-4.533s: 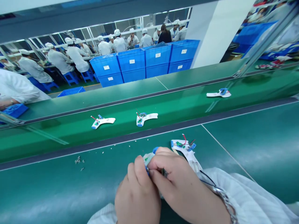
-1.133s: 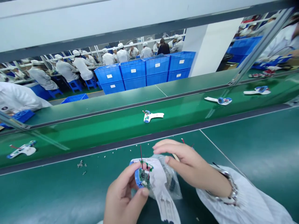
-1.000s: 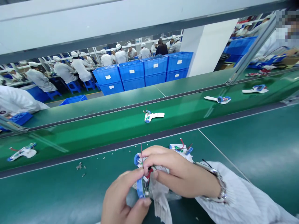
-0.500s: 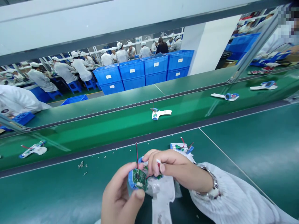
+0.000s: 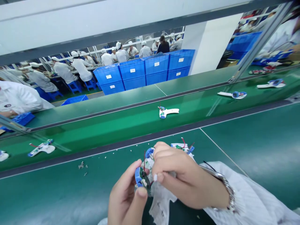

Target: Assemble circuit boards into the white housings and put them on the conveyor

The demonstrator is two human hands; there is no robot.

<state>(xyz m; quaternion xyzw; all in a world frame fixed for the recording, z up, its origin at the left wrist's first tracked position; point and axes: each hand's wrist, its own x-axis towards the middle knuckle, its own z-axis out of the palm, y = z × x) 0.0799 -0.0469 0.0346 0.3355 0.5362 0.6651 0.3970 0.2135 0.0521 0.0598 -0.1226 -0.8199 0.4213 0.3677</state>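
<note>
My left hand [image 5: 126, 197] is closed, thumb and fingers gripping a small circuit board [image 5: 145, 180] with a blue rim [image 5: 138, 177]. A thin red wire [image 5: 144, 162] stands up from it. Just to the right, my right hand [image 5: 185, 176] is curled with its fingertips pinched over a white gun-shaped plastic housing [image 5: 161, 200]. Something small and white shows at the thumb tip; whether it is a part or a nail is unclear. A blue round piece [image 5: 149, 152] sits at the housing's far end. Behind my right hand lies another white housing with wires and boards [image 5: 182, 146].
A green conveyor belt [image 5: 122, 125] crosses ahead, carrying several white housings [image 5: 170, 111]. Small screws [image 5: 81, 165] and white crumbs lie on the green bench [image 5: 58, 193]. Blue crates [image 5: 132, 72] stand beyond. A co-worker's white sleeve [image 5: 23, 97] is at far left.
The housings on the belt have moved right. The board in my left hand has shifted right and turned more edge-on. My right hand has rolled over, its knuckles now facing up.
</note>
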